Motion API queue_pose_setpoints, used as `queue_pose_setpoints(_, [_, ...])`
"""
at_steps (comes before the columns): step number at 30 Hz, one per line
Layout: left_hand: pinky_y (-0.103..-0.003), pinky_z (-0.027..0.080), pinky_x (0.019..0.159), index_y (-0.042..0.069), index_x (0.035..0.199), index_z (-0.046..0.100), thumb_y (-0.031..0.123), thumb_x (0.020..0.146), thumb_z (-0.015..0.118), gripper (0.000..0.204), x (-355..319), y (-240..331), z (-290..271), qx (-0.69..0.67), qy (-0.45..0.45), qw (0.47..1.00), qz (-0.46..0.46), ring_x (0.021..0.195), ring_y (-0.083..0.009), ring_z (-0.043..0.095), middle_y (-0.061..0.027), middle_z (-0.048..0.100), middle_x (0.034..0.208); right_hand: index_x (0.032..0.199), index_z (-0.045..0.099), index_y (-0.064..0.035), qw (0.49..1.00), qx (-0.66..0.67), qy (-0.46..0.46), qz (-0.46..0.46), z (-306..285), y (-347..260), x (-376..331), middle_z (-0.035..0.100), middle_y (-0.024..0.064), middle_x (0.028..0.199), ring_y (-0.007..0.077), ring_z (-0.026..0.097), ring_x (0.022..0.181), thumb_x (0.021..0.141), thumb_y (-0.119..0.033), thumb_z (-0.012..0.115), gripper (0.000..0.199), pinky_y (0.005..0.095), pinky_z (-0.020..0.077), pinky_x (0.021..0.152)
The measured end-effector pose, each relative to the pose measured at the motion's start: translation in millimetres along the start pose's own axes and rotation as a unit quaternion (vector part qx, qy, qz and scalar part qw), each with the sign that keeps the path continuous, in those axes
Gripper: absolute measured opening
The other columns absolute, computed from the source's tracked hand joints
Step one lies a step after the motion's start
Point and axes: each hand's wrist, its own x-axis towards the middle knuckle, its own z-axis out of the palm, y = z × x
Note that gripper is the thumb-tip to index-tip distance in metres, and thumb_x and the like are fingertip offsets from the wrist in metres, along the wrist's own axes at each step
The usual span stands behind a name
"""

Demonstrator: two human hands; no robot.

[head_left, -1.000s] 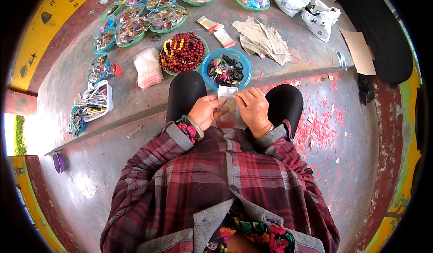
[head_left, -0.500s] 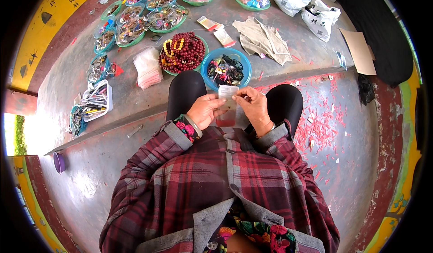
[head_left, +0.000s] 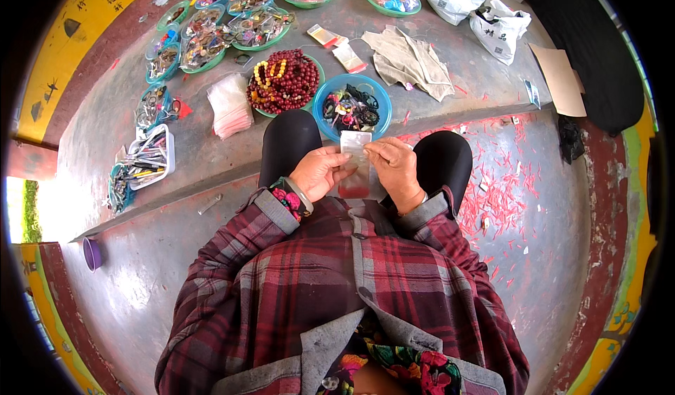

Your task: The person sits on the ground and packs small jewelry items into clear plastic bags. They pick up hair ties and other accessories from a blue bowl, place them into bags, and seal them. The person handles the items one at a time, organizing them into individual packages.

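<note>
clear bag between both hands

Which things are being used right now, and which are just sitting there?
In use:
- small clear bag, held by left hand and right hand

Sitting there:
- blue bowl
- bowl of red beads
- stack of clear bags
- folded cloth

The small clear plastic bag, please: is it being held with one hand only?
No, both the left hand and the right hand pinch the small clear plastic bag at its sides.
</note>
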Motion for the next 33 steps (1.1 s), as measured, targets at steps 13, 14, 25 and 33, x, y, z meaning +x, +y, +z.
queue_pose_setpoints(13, [-0.035,0.048,0.091,0.000,0.111,0.054,0.016,0.090,0.050,0.027,-1,-2,-2,-0.056,0.004,0.998,0.017,0.094,-0.0173,0.059,-0.0068,0.060,0.106,0.086,0.069,-0.0063,0.999,-0.023,-0.016,-0.026,-2,-3,1,0.062,0.0084,0.078,0.0240,0.061,0.070,0.071,0.000,0.067,0.016,0.0307,0.0486,0.060])
queue_pose_setpoints(14, [-0.035,0.048,0.091,0.000,0.110,0.054,0.015,0.090,0.051,0.026,-1,-1,-1,-0.064,0.010,0.998,0.012,0.093,-0.0172,0.059,-0.0069,0.061,0.106,0.086,0.069,-0.0062,0.999,-0.024,-0.021,-0.034,-2,-3,1,0.062,0.0086,0.079,0.0240,0.061,0.071,0.071,0.000,0.066,0.017,0.0308,0.0488,0.061])
queue_pose_setpoints(25, [-0.034,0.049,0.089,-0.001,0.109,0.054,0.005,0.088,0.052,0.022,-2,-2,1,0.030,0.034,0.999,0.027,0.094,-0.0169,0.060,-0.0071,0.061,0.102,0.088,0.067,-0.0038,0.995,-0.006,-0.081,0.051,-4,-14,1,0.063,0.0104,0.083,0.0279,0.061,0.073,0.073,-0.008,0.068,0.016,0.0335,0.0497,0.065])
queue_pose_setpoints(33, [-0.033,0.049,0.089,-0.001,0.113,0.052,0.005,0.088,0.051,0.025,-2,-1,0,0.006,0.010,1.000,0.009,0.098,-0.0169,0.059,-0.0082,0.060,0.107,0.084,0.068,-0.0057,0.999,-0.024,-0.040,0.013,-3,-7,1,0.062,0.0081,0.080,0.0264,0.061,0.072,0.072,-0.001,0.064,0.013,0.0323,0.0491,0.063])
